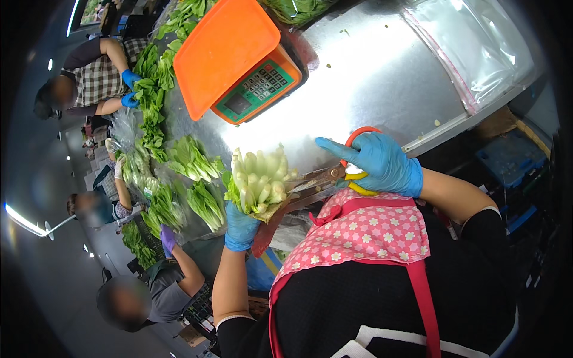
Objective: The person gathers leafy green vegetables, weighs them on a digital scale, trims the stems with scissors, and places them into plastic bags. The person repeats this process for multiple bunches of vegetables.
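My left hand [241, 227], in a blue glove, holds a bunch of leafy greens [259, 179] near the metal table's front edge, with the pale stem ends turned up towards me. In a matching glove, my right hand [380, 163] grips scissors [362, 130] with red and yellow handles; its index finger points out to the left. The scissors' blades reach to the right side of the stems, and their tips are partly hidden there. Two more bunches, an upper one [193, 160] and a lower one [205, 203], lie to the left of my left hand.
An orange digital scale [233, 53] stands on the metal table [371, 85]. Clear plastic bags [479, 49] lie at the far right. Leafy greens [154, 103] line the left side, where several gloved co-workers handle produce. A blue crate [510, 156] sits below the table at right.
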A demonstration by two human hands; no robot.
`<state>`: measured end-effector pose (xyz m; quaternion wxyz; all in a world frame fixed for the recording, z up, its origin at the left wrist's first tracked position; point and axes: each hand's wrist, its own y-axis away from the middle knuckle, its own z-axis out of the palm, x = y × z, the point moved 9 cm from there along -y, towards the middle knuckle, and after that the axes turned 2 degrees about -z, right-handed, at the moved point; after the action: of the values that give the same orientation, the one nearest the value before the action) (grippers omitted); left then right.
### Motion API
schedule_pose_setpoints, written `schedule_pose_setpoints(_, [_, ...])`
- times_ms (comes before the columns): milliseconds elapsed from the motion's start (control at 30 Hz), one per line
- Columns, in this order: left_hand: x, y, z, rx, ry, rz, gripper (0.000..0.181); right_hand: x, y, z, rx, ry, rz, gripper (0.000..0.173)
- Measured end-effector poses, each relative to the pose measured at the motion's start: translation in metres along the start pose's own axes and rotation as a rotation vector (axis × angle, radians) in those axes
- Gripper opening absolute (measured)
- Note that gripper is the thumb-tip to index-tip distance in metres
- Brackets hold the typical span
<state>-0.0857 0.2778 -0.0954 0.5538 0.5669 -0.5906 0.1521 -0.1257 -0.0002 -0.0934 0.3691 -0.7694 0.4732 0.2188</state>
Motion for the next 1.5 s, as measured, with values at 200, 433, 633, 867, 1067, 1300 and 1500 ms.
schedule_pose_setpoints(200, [-0.01,0.002,-0.001,-0.014,0.057,-0.019,0.063,0.002,0.003,0.005,-0.068,-0.025,0.016,0.07])
schedule_pose_setpoints(433, [-0.005,0.0,0.015,-0.084,0.097,-0.046,0.067,-0.003,0.003,0.008,-0.099,-0.054,0.013,0.08])
schedule_pose_setpoints(633, [-0.008,0.0,0.016,-0.033,0.174,-0.079,0.066,0.0,0.003,0.011,-0.092,-0.095,0.064,0.087])
schedule_pose_setpoints(867, [-0.01,0.0,0.013,-0.008,0.095,-0.038,0.064,-0.007,0.002,0.014,-0.17,-0.108,0.021,0.074])
schedule_pose_setpoints(1067, [-0.015,0.001,0.013,0.014,0.169,-0.051,0.062,-0.007,0.002,0.015,-0.197,-0.09,0.053,0.075])
schedule_pose_setpoints(1300, [-0.021,0.001,0.012,0.0,0.18,-0.054,0.061,-0.002,0.01,0.021,-0.127,-0.135,0.057,0.09])
schedule_pose_setpoints(1500, [0.002,-0.002,0.023,-0.03,0.081,-0.06,0.057,-0.004,0.013,0.021,-0.143,-0.049,0.047,0.079])
